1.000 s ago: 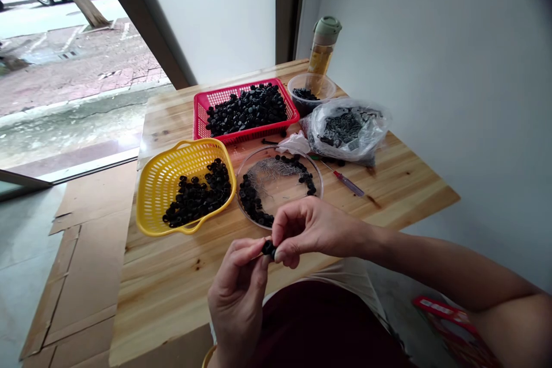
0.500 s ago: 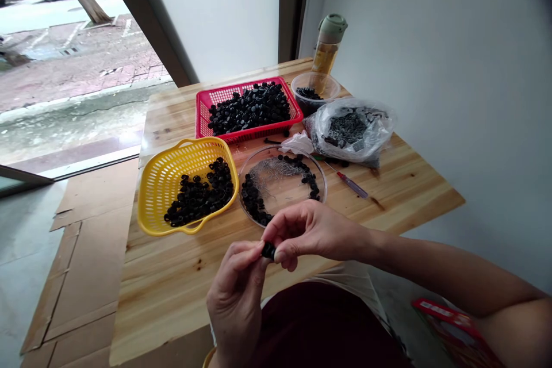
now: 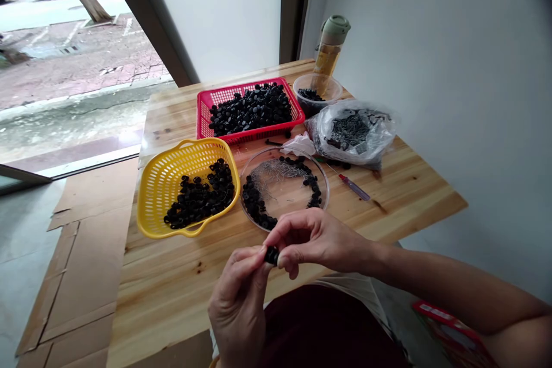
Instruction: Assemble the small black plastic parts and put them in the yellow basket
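Observation:
Between my two hands, above the near part of the table, is a small black round plastic part [image 3: 271, 256]. My left hand [image 3: 241, 296] pinches it from the left with thumb and fingertips. From the right, the thumb and index finger of my right hand [image 3: 313, 241] close on the same part. The fingers cover much of it, so its exact kind is unclear. Just beyond my hands sits a clear round tray [image 3: 284, 198] with black parts round its edge and thin metal pins at its back. A yellow basket [image 3: 161, 184] holding black ring-like parts stands to the left.
Behind are a red basket [image 3: 249, 139] heaped with black discs, a clear tub [image 3: 330, 89], a drink bottle [image 3: 332, 46] and a plastic bag [image 3: 382, 123] of dark parts. A screwdriver [image 3: 356, 188] lies right of the tray. The wooden table [image 3: 164, 293] borders a wall.
Both hands, still pinching the black part, appear slightly lower and further right in the view. The table items are also shifted slightly, and their arrangement is the same.

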Motion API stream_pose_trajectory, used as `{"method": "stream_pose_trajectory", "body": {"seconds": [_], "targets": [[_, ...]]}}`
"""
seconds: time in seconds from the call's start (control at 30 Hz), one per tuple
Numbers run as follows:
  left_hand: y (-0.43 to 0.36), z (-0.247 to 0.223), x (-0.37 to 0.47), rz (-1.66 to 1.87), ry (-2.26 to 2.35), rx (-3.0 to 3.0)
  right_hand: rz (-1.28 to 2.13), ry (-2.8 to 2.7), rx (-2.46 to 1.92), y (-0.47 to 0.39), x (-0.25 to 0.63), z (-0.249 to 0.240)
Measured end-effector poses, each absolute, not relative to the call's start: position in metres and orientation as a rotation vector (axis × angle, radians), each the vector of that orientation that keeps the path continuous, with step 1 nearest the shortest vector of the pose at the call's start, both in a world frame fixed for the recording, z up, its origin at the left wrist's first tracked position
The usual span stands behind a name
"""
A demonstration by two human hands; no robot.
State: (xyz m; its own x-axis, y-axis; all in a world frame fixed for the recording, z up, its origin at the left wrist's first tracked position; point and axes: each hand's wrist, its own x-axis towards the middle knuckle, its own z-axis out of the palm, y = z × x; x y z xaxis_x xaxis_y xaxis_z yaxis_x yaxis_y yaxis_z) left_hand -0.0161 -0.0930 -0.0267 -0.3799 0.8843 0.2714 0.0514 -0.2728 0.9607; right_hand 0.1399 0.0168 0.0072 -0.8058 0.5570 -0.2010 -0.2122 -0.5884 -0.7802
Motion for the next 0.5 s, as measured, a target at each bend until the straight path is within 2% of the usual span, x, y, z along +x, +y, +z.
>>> {"method": "stream_pose_trajectory", "body": {"seconds": [0.5], "targets": [[-0.085,-0.037,-0.008,1.711,1.467,1.125,2.131,-1.243,-0.672,0.015,0.131,-0.02]]}}
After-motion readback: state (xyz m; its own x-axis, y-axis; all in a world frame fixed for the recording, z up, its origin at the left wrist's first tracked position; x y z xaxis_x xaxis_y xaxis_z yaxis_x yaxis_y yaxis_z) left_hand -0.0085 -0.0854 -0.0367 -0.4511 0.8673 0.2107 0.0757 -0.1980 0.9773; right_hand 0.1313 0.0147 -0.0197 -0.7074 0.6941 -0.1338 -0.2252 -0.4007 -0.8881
